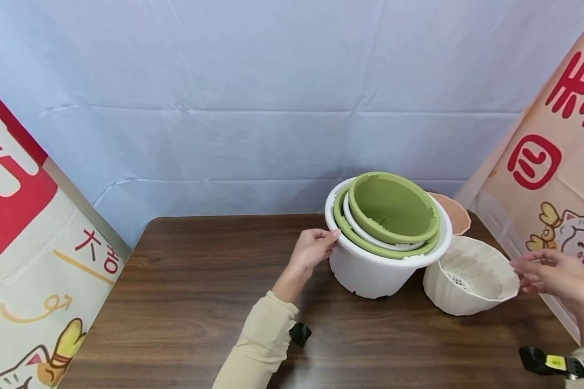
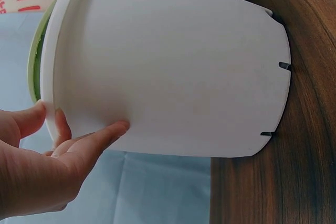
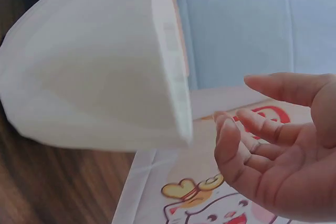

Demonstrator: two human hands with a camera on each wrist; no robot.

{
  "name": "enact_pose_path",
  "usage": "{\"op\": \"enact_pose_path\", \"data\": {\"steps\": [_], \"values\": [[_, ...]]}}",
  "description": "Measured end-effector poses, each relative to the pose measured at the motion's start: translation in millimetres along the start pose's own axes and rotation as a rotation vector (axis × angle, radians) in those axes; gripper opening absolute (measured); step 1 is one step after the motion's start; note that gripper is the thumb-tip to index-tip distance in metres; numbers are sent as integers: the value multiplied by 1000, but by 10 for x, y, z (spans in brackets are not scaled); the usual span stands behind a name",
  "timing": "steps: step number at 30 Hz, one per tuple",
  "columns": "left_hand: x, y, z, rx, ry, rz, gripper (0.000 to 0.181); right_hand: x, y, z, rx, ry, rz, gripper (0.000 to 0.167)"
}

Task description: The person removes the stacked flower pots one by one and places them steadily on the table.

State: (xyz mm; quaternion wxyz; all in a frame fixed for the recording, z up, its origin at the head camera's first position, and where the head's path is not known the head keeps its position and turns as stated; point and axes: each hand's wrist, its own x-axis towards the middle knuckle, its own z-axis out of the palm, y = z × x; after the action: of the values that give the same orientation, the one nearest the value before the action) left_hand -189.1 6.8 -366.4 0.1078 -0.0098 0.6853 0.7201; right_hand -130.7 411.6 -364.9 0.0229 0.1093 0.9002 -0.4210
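A large white pot (image 1: 370, 275) stands on the table with a green pot (image 1: 394, 208), a white one and another green one nested inside, rims tilted. My left hand (image 1: 311, 251) pinches its rim at the left; in the left wrist view the hand (image 2: 58, 156) has the thumb at the rim and a fingertip against the white wall (image 2: 184, 72). To the right, a cream ribbed pot (image 1: 455, 294) stands tilted. Beside its right rim is my right hand (image 1: 559, 275); the right wrist view shows that hand (image 3: 278, 150) with loosely bent fingers, apart from the cream pot (image 3: 100, 72).
Behind the cream pot a salmon-coloured pot (image 1: 455, 213) shows partly. The brown wooden table (image 1: 199, 302) extends left and towards the front. A pale blue cloth (image 1: 248, 135) hangs behind, with printed cloths at the left (image 1: 44, 270) and right (image 1: 530, 210).
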Motion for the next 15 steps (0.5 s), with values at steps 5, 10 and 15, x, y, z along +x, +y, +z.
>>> {"op": "enact_pose_path", "data": {"steps": [5,10,15], "values": [[-118,141,3,7,-6,-6,25,34,-106,18,18,-35,-51,35],[-15,33,-3,-3,-12,-11,26,128,-102,51,185,-103,-142,24],[56,-55,0,-10,-3,-15,26,98,-306,140,190,-134,-163,27]]}}
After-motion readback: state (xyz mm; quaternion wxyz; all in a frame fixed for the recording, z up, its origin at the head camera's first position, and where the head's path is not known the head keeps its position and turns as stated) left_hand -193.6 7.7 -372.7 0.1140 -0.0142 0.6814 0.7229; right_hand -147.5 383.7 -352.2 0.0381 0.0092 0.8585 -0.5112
